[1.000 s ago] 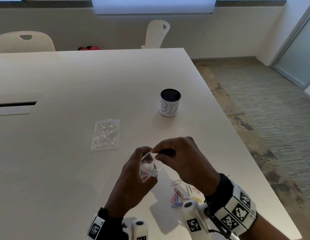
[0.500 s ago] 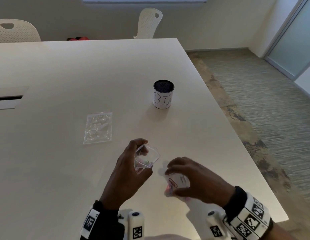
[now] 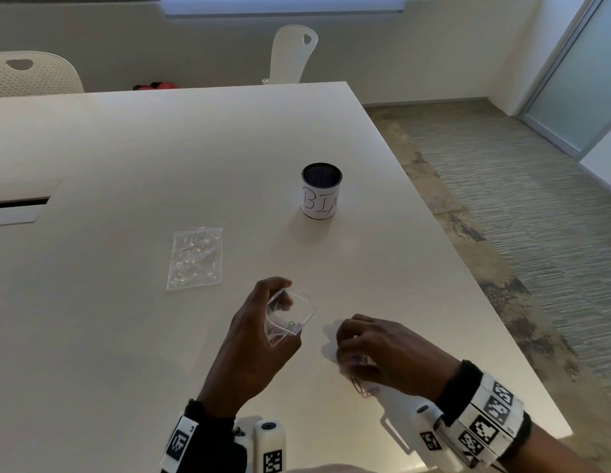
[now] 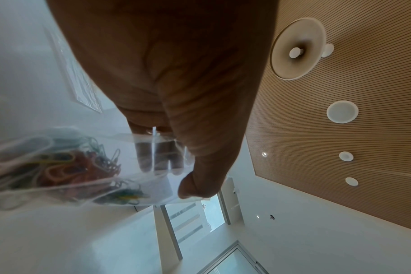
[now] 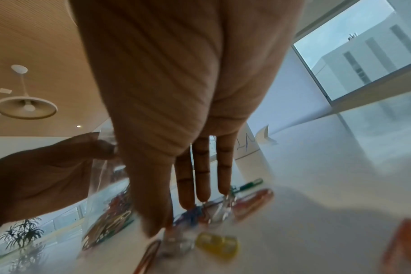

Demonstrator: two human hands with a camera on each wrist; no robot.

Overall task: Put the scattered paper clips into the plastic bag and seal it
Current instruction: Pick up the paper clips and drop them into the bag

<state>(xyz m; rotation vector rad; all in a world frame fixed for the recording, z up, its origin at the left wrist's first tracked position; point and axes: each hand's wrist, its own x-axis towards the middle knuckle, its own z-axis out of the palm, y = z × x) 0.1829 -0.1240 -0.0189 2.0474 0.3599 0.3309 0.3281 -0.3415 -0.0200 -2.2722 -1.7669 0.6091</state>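
Left grip [image 3: 263,322] pinched bag [image 3: 290,315] by its rim, mouth held open above surface [image 3: 126,165], some clips inside. Right grip [image 3: 369,349] down on loose clips [image 5: 214,209]; fingers straight, nothing clearly pinched. Gathering step underway; next: pinch, lift, drop in. Beyond: cup [image 3: 321,191], second bag [image 3: 195,257], chairs [image 3: 294,54], carpet.

**Bag held open while the other hand reaches the clips**

The left hand [image 3: 253,339] holds a small clear plastic bag [image 3: 290,314] above the bench [image 3: 126,148], its mouth gaping; a few clips show inside. The right hand [image 3: 382,353] is down on the bench beside it, fingers curled over loose paper clips [image 3: 362,390]. Farther off lie a flat clear bag [image 3: 195,257] and a black cup [image 3: 321,195] with a handwritten label. Two white chairs [image 3: 294,58] stand beyond.
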